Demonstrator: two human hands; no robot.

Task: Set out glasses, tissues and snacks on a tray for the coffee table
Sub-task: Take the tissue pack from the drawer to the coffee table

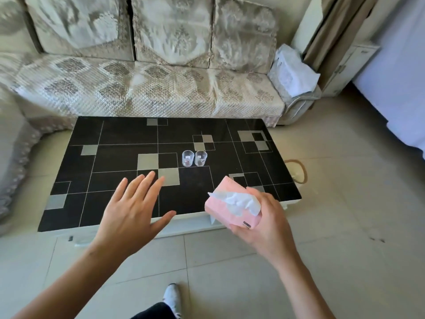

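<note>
Two small clear glasses (194,158) stand side by side near the middle of the black tiled coffee table (115,134). My right hand (264,219) grips a pink tissue pack (226,199) from below, over the table's near right edge; a white tissue sticks out of its top. My left hand (133,208) hovers over the table's near edge with fingers straight and spread, holding nothing. No tray or snacks are in view.
A patterned sofa (149,88) runs behind the table. A grey-white bundle (292,72) sits at the sofa's right end. A round rope-rimmed object (299,171) lies on the tiled floor right of the table. My shoe (172,295) shows at the bottom.
</note>
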